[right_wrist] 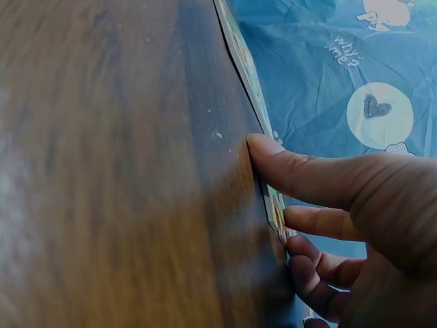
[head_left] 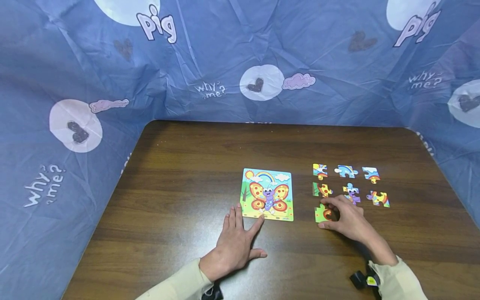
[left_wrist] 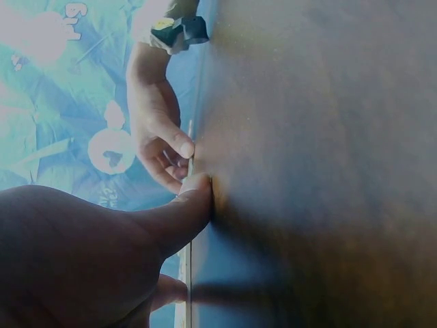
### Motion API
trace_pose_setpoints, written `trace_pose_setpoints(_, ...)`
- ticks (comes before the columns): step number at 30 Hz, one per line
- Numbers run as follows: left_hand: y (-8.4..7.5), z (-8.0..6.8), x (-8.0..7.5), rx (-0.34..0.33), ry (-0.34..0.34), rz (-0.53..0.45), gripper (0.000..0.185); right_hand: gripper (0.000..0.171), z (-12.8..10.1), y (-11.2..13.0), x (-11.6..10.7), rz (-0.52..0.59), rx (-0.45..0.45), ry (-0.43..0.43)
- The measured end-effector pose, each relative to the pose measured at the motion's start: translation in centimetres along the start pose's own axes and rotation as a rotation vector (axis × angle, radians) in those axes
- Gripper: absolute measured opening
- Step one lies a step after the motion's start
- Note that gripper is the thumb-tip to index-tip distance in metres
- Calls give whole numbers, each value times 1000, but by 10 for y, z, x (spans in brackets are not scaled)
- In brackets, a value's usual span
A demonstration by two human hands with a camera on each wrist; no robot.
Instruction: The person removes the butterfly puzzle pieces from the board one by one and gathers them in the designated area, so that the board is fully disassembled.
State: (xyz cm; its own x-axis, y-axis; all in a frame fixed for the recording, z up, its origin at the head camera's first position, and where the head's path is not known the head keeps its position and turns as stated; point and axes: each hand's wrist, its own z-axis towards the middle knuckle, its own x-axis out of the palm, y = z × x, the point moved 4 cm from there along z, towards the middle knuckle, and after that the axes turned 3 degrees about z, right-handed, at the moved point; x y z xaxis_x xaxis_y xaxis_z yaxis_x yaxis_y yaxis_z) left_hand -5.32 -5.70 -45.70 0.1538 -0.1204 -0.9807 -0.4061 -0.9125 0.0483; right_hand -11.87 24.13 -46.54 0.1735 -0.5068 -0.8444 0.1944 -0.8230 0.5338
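Note:
A square butterfly puzzle board (head_left: 280, 183) with a finished-looking picture lies on the table. My left hand (head_left: 233, 246) rests with its fingers spread, fingertips on the board's lower left edge and thumb out on the wood. To the right, my right hand (head_left: 350, 218) holds a green puzzle piece (head_left: 320, 213) with a red-orange swirl between thumb and index finger, at the table surface. The right wrist view shows the right thumb (right_wrist: 273, 154) low against the tabletop and the other fingers curled. Just above that hand sits a purple-and-blue piece (head_left: 351, 192), partly covered by it.
More loose pieces lie in rows at the right: a sun piece (head_left: 320, 170), a rainbow piece (head_left: 346, 170), a cloud piece (head_left: 371, 173), a green-and-orange piece (head_left: 321, 190) and a wing piece (head_left: 379, 198). A blue printed cloth (head_left: 210, 46) hangs behind the brown table (head_left: 180, 166).

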Motion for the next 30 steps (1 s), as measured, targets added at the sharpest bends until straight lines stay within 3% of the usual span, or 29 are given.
trace_pose_setpoints(20, 1, 0, 0, 4, 9, -20, 87, 71, 3, 9, -8, -46, -20, 41)
trace_pose_setpoints(30, 1, -1, -1, 0, 15, -26, 87, 63, 20, 34, -22, -54, -52, -27)
